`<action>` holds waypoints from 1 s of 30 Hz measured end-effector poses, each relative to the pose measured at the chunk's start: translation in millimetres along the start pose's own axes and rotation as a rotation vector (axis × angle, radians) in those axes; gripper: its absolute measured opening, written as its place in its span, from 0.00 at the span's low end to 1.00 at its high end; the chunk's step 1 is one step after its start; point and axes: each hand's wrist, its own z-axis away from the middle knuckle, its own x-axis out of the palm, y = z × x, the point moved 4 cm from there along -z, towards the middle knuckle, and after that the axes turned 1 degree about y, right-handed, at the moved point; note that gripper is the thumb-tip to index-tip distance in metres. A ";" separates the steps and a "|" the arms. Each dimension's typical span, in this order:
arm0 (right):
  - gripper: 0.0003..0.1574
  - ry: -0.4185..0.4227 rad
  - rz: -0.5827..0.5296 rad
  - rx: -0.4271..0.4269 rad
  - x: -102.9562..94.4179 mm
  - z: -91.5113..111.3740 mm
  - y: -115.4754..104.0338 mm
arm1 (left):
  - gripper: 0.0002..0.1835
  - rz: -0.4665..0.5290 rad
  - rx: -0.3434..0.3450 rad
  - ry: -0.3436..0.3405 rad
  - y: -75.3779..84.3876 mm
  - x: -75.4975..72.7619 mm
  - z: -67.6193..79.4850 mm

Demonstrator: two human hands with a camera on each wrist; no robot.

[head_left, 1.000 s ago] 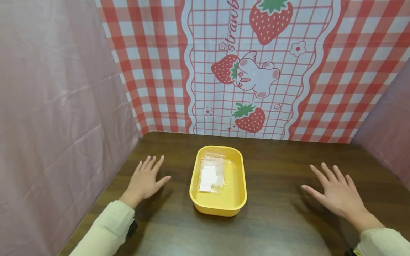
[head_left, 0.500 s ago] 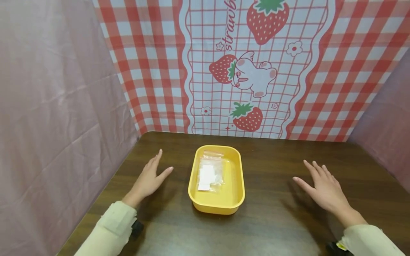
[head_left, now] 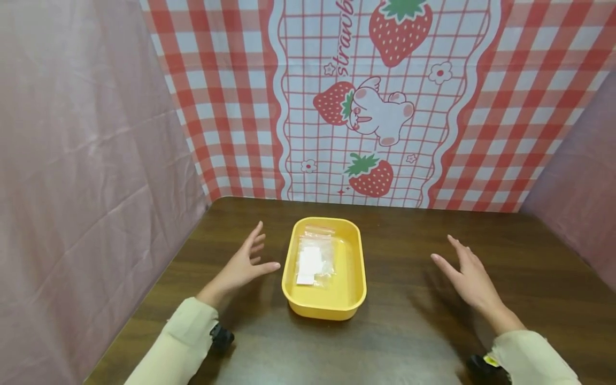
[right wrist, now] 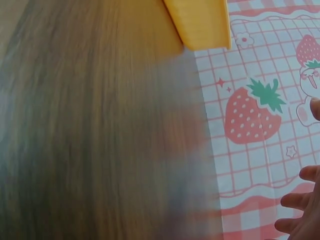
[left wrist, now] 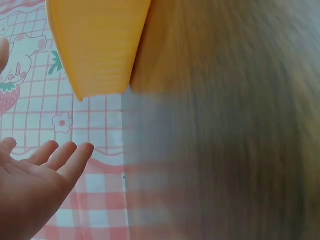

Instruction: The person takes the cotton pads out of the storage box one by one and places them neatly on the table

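Note:
A yellow rectangular tub [head_left: 355, 278] stands on the dark wooden table in the head view. Inside it, toward the left, lie clear zip bags [head_left: 328, 248] with something white in them [head_left: 310, 262]. Just left of the tub is my left hand [head_left: 243, 267], thumb apart from the fingers and its tip close to the tub's wall. My right hand [head_left: 469, 278] hovers farther off on the right, fingers extended and holding nothing. Both wrist views show the tub's outer side, with the left fingers [left wrist: 75, 162] and right fingers [right wrist: 297, 200] at the picture edges.
The brown wood-grain table [head_left: 399, 342] surrounds the tub. Behind it hangs a red-and-white checked cloth [head_left: 236, 107] printed with strawberries. A pink curtain [head_left: 96, 160] closes off the left side, and another [head_left: 577, 176] stands at the right.
Both hands have moved inward toward the tub, the left one now close to it. Their palms have turned from facing down to facing each other. The tub stays in place.

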 end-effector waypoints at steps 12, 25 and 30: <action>0.45 0.072 -0.162 -0.001 15.9 -7.0 -22.4 | 0.52 0.131 -0.015 -0.130 -2.9 20.4 -10.1; 0.43 0.044 -0.399 0.066 35.0 -20.5 -34.8 | 0.50 0.160 -0.078 -0.250 -10.1 38.6 -14.9; 0.41 0.041 -0.471 0.039 40.7 -30.0 -42.9 | 0.49 0.173 -0.117 -0.258 -11.4 40.0 -15.6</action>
